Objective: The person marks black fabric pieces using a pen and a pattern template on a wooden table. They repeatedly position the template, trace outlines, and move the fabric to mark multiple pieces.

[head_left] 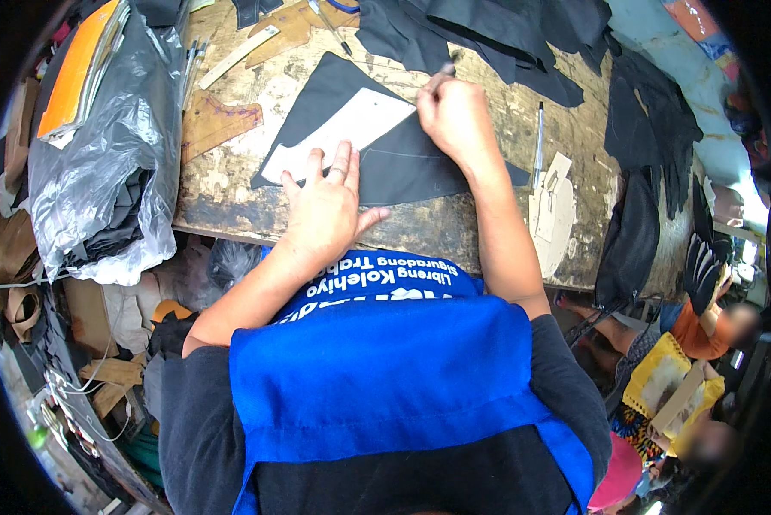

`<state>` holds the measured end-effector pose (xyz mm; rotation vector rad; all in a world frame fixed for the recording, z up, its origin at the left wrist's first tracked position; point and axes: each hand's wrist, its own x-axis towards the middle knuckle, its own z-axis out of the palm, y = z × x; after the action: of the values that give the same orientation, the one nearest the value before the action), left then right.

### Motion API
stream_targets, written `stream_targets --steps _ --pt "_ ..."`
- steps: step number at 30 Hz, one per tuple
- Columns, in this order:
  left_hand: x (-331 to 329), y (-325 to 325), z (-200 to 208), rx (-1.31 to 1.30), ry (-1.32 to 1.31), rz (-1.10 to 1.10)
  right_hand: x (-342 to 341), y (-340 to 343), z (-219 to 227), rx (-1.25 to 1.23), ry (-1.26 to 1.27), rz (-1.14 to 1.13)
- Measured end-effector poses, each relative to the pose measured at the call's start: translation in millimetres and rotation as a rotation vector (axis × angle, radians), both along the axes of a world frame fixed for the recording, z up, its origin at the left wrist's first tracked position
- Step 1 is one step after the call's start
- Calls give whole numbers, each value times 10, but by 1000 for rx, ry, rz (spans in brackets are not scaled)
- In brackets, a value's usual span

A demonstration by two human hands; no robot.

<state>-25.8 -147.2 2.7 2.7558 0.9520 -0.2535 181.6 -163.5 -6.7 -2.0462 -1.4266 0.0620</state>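
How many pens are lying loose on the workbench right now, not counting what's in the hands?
2. One pen lies right of the right hand, beside a cardboard cutout. Another pen lies at the bench's far edge, by the black cloth pile, which may hide more.

even daylight fills the view, brightest at the far right, where a pale patch is washed out. the surface [454,227] is clearly lit, with soft, short shadows under the left hand [321,210]. glare sits on the grey plastic bag [102,172]. fisheye bending curves the surface's near edge; a black vignette rings the corners, and the lower right is blurred.
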Motion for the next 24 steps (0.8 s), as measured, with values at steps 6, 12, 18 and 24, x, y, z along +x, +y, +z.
stream_targets --steps 6,12,18,24 --pt "-188 508 -102 48 -302 313 -316 -228 -263 305 797 114" --pt "-458 723 -369 84 -533 542 -575 -181 -490 348 605 236" --pt "-495 694 -527 106 -767 570 -581 -155 -403 332 433 263" --pt "-506 706 -545 72 -770 593 -598 -176 -387 289 499 218"
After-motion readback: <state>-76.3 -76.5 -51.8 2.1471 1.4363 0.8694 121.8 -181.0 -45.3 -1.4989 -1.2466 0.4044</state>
